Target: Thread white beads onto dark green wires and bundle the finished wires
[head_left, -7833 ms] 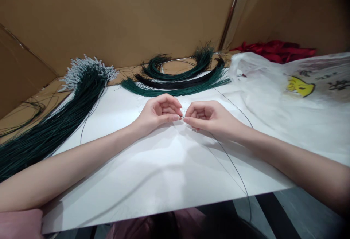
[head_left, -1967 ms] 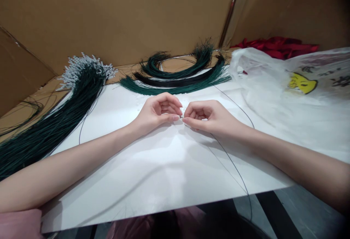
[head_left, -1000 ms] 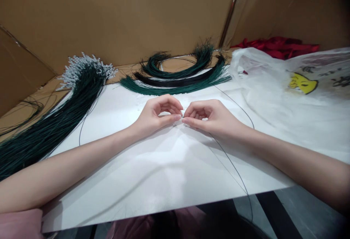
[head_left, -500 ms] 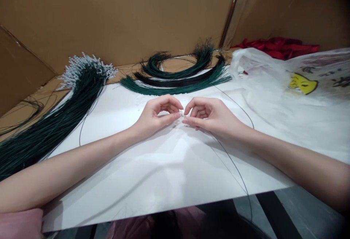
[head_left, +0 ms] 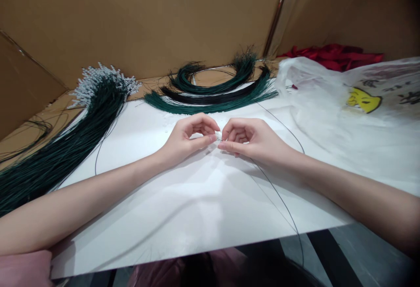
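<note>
Over the white sheet, my left hand (head_left: 188, 136) and my right hand (head_left: 249, 138) meet almost tip to tip. A thin dark wire (head_left: 278, 195) is pinched between my right thumb and index finger. Its long end trails from under that hand, down past the table's front edge. A short piece of it bridges the small gap to my left fingertips. My left thumb and fingers are closed in a pinch too; what sits between them is too small to make out. Small white bits (head_left: 167, 125) lie on the sheet beyond my left hand.
A thick bundle of dark green wires (head_left: 65, 147) with white beaded tips (head_left: 101, 81) lies at left. Curved green and black wire bundles (head_left: 210, 103) rest behind my hands. A plastic bag (head_left: 328, 103) and red fabric (head_left: 337, 57) are at right, before cardboard walls (head_left: 147, 20).
My right fingertips have shifted very slightly, and the trailing wire has moved a little with them. The left hand keeps its place and pinch.
</note>
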